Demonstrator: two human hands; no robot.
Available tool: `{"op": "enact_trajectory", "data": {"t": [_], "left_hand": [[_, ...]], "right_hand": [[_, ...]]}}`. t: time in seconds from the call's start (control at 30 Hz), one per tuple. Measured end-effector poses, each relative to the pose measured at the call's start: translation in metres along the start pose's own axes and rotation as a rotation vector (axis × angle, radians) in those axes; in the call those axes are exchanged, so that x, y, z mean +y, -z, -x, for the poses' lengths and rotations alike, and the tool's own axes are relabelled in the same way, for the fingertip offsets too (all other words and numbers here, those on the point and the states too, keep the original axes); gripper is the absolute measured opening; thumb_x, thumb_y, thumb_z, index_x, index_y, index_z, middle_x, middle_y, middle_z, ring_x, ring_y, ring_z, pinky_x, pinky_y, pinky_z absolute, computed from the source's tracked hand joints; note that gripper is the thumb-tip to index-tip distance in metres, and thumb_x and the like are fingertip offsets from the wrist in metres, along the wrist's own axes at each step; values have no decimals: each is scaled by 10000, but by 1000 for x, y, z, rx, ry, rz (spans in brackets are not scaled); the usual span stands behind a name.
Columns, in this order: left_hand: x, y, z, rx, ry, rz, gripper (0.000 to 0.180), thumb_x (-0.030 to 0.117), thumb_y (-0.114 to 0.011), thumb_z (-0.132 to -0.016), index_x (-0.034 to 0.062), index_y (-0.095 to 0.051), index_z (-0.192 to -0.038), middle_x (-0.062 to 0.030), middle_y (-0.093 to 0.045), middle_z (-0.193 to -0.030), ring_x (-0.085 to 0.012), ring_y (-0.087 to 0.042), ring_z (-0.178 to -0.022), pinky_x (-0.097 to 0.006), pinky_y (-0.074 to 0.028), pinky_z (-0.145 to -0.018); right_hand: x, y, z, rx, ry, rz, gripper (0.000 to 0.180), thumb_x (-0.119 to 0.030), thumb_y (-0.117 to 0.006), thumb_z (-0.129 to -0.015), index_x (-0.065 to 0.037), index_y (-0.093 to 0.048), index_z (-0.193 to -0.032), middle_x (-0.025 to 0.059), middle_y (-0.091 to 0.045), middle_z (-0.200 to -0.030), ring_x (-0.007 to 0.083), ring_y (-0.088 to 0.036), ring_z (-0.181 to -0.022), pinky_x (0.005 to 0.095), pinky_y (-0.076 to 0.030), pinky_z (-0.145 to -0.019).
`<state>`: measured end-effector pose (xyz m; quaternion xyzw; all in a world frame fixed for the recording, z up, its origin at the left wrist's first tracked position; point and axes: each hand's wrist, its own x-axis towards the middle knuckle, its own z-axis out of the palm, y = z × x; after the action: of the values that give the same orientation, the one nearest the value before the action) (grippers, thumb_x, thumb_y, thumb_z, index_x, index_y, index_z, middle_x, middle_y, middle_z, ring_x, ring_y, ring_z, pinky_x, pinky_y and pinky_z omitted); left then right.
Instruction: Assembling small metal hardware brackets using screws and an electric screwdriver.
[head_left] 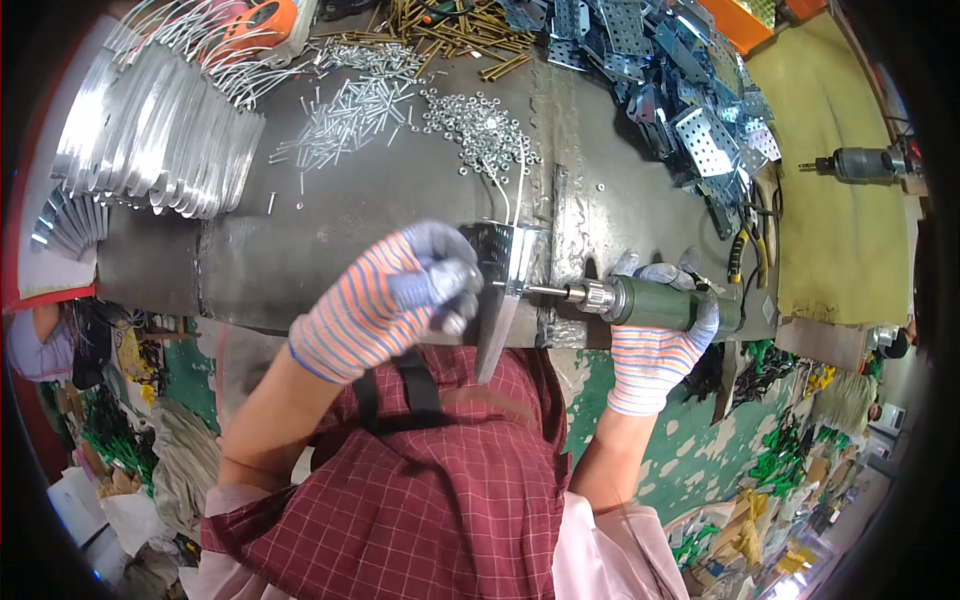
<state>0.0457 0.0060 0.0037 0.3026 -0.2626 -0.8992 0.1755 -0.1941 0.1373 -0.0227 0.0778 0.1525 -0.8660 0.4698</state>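
Observation:
My right hand [665, 350], in a striped work glove, is wrapped round a green power screwdriver [655, 305] held level. Its bit points left and meets a shiny flat metal piece [498, 335] standing on edge at the table's front. A dark bracket [487, 240] sits against that piece, and two white wires [517, 190] rise from its far end. On the other side of the metal, my left hand [400, 290], gloved too, has its fingers curled together close to the bit's line. What these fingers hold, if anything, is hidden.
Heaps of nuts [475, 130], screws [345, 120] and brass-coloured rods [460, 30] lie at the back. Perforated metal brackets [700, 140] pile up at the right, near pliers [740, 255]. Stacked metal pieces [160, 130] with white wires stand left. Another power tool [860, 165] lies far right.

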Motion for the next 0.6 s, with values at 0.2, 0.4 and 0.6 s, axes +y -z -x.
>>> {"op": "enact_trajectory", "data": {"t": [0.2, 0.4, 0.6], "left_hand": [[-24, 13, -14, -136, 106, 328, 226, 90, -627, -897, 69, -603, -1120, -88, -663, -933, -200, -657, -800, -316, -484, -612], [-24, 17, -16, -165, 132, 335, 235, 76, -639, -885, 53, -604, -1116, -99, -671, -949, -212, -667, -805, -332, -506, -640], [-18, 12, -14, -183, 93, 250, 230, 76, -638, -884, 53, -600, -1110, -84, -664, -929, -202, -663, -799, -336, -513, -655]], "right_hand": [[-2, 4, -1, -63, -24, 15, 305, -254, -736, -786, -72, -616, -999, 62, -619, -968, 224, -572, -980, 510, -272, -1126], [1, -2, 0, -8, -12, -4, 310, -209, -727, -772, -38, -622, -1009, 70, -629, -897, 240, -607, -889, 518, -259, -1144], [3, -1, -1, 6, -5, 2, 266, -200, -732, -752, -45, -614, -933, 66, -612, -886, 232, -607, -875, 518, -265, -1144]]}}
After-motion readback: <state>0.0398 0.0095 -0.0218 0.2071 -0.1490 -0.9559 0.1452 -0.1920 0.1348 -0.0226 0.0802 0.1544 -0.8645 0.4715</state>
